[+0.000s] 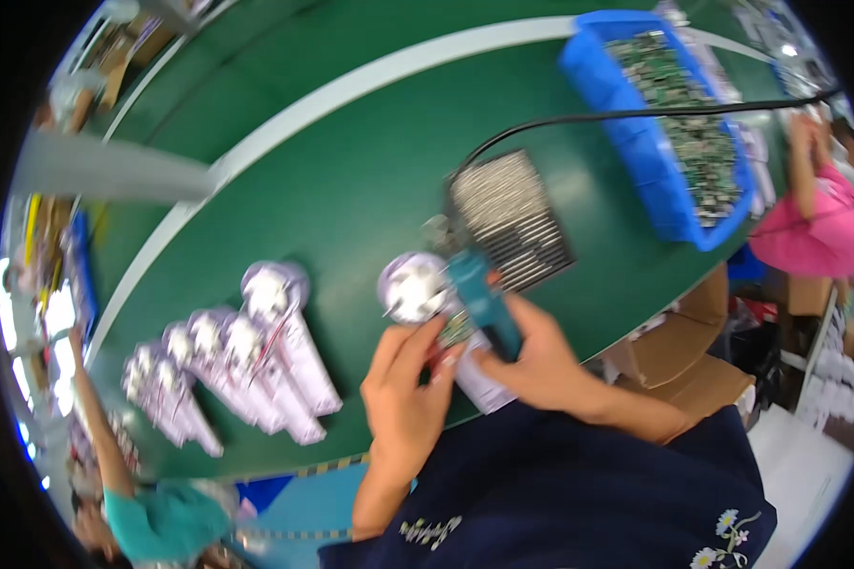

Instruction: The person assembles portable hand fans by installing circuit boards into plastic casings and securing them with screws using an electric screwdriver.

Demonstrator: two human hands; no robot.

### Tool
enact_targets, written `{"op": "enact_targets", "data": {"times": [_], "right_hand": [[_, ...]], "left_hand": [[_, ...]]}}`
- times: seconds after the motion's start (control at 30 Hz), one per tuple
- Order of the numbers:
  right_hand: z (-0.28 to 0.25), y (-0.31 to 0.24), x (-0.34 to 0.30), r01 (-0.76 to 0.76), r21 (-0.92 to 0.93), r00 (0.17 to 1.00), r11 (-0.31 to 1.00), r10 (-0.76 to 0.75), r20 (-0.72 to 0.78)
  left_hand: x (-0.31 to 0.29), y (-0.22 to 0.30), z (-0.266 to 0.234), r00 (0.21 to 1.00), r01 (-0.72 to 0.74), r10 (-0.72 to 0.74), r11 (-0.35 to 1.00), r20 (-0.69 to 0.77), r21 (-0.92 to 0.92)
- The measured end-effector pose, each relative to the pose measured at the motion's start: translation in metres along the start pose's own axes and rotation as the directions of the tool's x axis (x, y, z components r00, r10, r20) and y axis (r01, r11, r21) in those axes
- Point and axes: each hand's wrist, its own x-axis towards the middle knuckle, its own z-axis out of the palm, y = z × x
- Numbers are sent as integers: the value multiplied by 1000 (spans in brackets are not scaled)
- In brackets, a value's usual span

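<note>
My right hand (533,360) is wrapped around a teal electric screwdriver (482,296), whose tip end points toward the far left. My left hand (406,387) is closed at a small green circuit board (454,329), pinching it over a white fan-shaped housing. That housing has a round head (415,288) with white parts inside, and its pale handle (485,387) reaches toward me beneath my hands. Something red shows by my left fingertips, perhaps wires. Blur hides the exact contact between screwdriver and board.
Beyond the screwdriver lies a dark tray (562,248) with rows of small pale pieces. A blue bin (657,194) of circuit boards stands far right, crossed by a black cable (598,116). Several similar housings (280,375) lie left. Co-workers sit at left (157,517) and right (811,223).
</note>
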Motion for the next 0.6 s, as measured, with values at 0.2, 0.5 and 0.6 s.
{"op": "enact_targets", "data": {"times": [0.2, 0.5, 0.6], "right_hand": [[6, 2, -3, 4, -7, 997, 1000, -4, 77], [-15, -17, -11, 18, -191, 994, 981, 2, 105], [-43, -16, -16, 31, -14, 1000, 999, -31, -5]], "left_hand": [[-13, 1, -2, 997, 11, -8, 999, -78, 41], [-4, -2, 2, 997, -36, 38, 999, -73, 30], [-2, -7, 4, 994, -62, 65, 997, -84, 41]]}}
